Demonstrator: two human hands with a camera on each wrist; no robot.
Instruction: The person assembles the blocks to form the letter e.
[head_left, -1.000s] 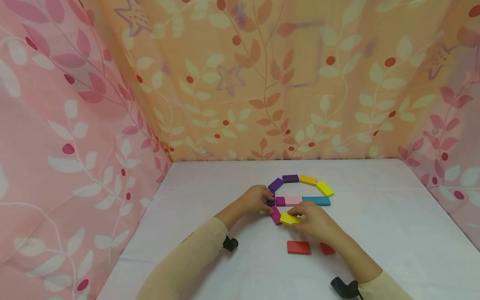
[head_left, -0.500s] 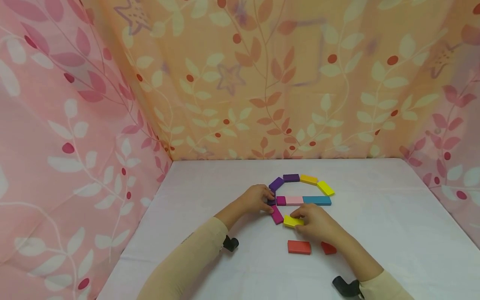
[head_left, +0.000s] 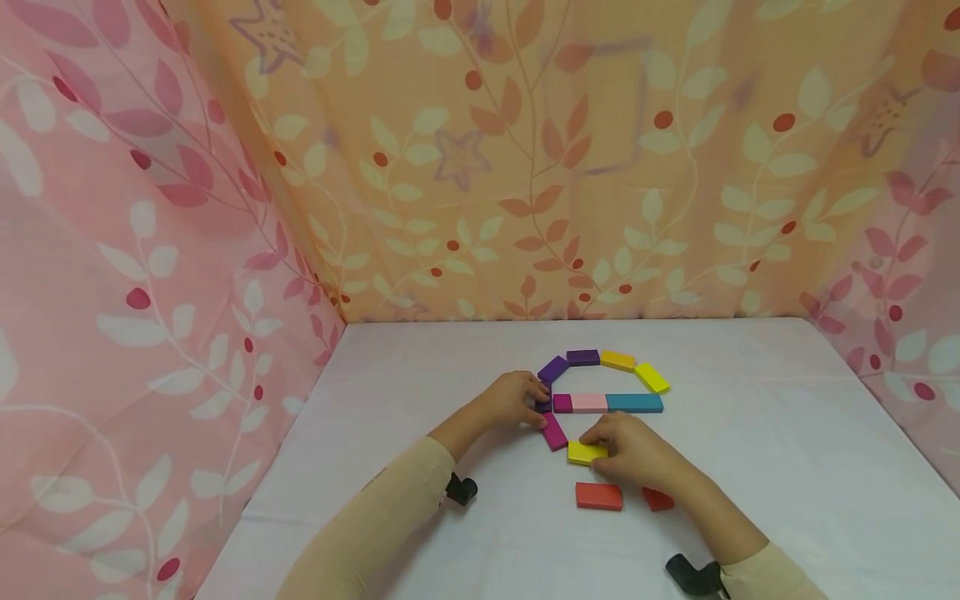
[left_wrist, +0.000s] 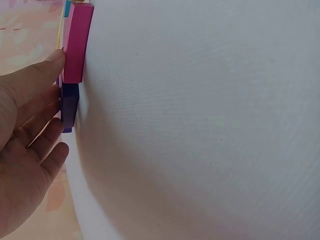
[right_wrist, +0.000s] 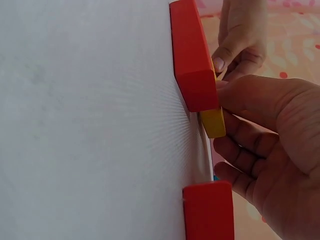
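My right hand pinches a yellow block between thumb and fingers at the front of a ring of flat coloured blocks. In the right wrist view the yellow block shows partly behind a red one. At the ring's left side, my left hand rests its fingertips against a dark purple block, with the thumb by the magenta block. That magenta block slants toward the yellow one, whose far left corner lies close to its near end.
Inside the ring runs a row of magenta, pink and blue blocks. Purple, orange and yellow blocks curve behind it. Two red blocks lie in front, one fully seen, one partly under the right hand.
My right hand has drawn the yellow block toward me and slightly right, turning it nearly straight across. The left hand has stayed in place.
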